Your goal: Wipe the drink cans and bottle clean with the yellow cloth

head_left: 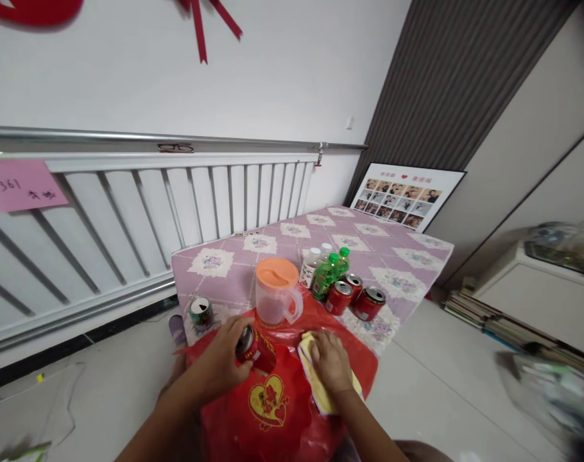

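My left hand [231, 356] grasps a red can [264, 353] against the bag [294, 401]; my right hand [330, 360] covers the cloth [315, 384], gripping or not I cannot tell.

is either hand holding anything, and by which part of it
The left hand holds a red drink can near its top end, between fingers and thumb. The right hand lies on a yellow cloth; whether it grips it cannot be told.
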Tool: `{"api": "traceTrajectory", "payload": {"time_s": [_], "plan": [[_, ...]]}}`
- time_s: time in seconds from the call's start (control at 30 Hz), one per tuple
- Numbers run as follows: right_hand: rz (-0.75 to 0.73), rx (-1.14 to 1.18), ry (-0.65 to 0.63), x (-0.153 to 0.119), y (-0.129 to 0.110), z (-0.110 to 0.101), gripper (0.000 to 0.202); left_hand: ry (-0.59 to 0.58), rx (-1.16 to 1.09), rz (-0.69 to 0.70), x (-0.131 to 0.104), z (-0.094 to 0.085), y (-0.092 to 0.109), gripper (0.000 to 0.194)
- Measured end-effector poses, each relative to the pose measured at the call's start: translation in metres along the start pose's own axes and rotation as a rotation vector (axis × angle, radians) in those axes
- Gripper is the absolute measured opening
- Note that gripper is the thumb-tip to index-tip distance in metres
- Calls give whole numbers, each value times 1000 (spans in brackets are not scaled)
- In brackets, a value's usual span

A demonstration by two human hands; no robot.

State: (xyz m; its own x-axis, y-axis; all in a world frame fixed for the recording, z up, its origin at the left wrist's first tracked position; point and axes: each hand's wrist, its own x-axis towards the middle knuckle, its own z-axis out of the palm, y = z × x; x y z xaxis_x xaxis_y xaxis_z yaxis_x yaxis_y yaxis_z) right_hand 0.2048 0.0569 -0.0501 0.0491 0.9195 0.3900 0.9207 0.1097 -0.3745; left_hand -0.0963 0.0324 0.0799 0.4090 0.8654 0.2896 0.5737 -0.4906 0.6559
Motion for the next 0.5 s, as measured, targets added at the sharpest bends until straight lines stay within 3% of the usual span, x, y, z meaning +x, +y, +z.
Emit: {"api": "traceTrajectory", "payload": {"time_s": [0.2,0.37,0.5], "plan": [[-4,120,22,-1,1,-7,25,-27,147,-243,-16,55,12,67],[7,211,73,-1,-6,-19,32,-81,280,-378,-15,68,26,58],[-40,283,104,-17,-35,-25,37,-64,356,-434,-12,70,32,56]]}}
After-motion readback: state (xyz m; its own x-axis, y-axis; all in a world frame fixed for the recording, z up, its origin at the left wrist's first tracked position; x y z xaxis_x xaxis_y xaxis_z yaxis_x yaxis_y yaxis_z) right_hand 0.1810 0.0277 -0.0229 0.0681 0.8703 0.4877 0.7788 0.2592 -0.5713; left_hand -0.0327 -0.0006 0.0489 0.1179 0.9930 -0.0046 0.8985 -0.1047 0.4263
